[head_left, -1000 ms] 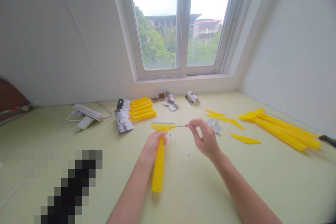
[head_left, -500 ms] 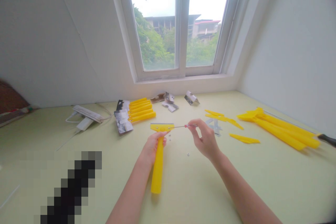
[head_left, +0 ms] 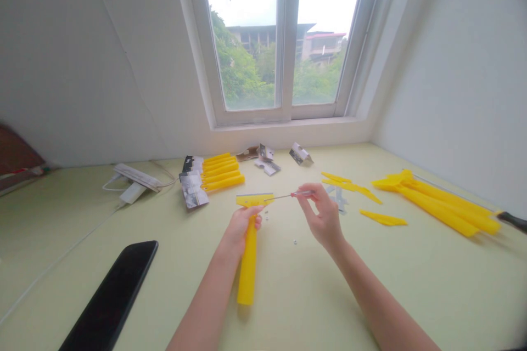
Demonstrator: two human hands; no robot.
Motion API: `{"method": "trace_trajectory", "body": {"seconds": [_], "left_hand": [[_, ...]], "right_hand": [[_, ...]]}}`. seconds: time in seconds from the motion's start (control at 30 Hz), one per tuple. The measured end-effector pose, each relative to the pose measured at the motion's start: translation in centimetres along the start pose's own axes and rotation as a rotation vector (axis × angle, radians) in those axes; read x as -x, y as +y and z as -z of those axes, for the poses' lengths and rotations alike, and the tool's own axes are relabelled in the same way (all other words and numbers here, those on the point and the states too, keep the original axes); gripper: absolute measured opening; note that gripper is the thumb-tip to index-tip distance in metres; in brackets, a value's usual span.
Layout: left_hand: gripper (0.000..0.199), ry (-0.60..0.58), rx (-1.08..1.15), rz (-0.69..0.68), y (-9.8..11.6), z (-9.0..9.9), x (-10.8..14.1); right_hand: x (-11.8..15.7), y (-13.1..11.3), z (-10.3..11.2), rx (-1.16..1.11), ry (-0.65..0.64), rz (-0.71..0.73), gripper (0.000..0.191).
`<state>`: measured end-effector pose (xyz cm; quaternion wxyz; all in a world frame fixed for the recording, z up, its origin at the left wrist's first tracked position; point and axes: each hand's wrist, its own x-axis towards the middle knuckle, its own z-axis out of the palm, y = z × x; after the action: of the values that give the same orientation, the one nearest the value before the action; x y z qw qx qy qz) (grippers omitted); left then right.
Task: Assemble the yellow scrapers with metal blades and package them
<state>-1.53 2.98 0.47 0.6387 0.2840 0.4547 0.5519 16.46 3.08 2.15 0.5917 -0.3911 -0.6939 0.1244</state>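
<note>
My left hand (head_left: 240,226) is closed around the neck of a yellow scraper (head_left: 247,263), whose long handle points toward me. A metal blade strip (head_left: 254,195) runs along the far edge of its head. Between the thumb and fingers of my right hand (head_left: 323,216) is a small screwdriver (head_left: 302,193) with a reddish collar and thin shaft. Its tip meets the right side of the scraper head, at or close to a screw there. Small nuts lie on the table just right of the scraper, and another nut (head_left: 295,242) lies nearer me.
Yellow handles (head_left: 222,173) with printed cards lie at the back left, beside a power strip (head_left: 138,176). Yellow flat pieces (head_left: 382,218) and grey metal parts (head_left: 341,200) are right of my hand. Longer yellow pieces (head_left: 448,205) lie far right. A phone (head_left: 111,293) rests front left.
My right hand has lowered its grip end of the screwdriver slightly, with the tip still at the scraper head. The scraper stays almost in place in my left hand.
</note>
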Motion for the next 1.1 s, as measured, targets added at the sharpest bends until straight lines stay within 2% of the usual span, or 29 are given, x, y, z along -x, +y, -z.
{"method": "trace_trajectory", "body": {"seconds": [0.23, 0.4, 0.63, 0.8, 1.0, 1.1], "left_hand": [[0.009, 0.071, -0.119, -0.080, 0.3, -0.9, 1.1], [0.007, 0.123, -0.358, -0.135, 0.7, -1.1, 1.6], [0.011, 0.033, -0.382, 0.017, 1.5, -0.5, 1.6], [0.004, 0.040, -0.484, -0.046, 1.6, -0.5, 1.7], [0.013, 0.065, -0.579, -0.145, 1.5, -0.2, 1.8], [0.012, 0.061, -0.585, -0.150, 1.5, -0.3, 1.7]], "right_hand": [[0.0, -0.1, 0.4, 0.120, -0.078, 0.145, 0.022], [0.1, -0.5, 0.7, 0.096, -0.173, 0.233, 0.023], [0.1, -0.9, 0.9, 0.084, -0.223, 0.291, 0.014], [0.2, -1.4, 0.8, 0.135, -0.307, 0.386, 0.015], [0.2, -2.2, 0.4, 0.187, -0.373, 0.566, 0.032], [0.1, -2.3, 0.4, 0.196, -0.382, 0.585, 0.035]]}}
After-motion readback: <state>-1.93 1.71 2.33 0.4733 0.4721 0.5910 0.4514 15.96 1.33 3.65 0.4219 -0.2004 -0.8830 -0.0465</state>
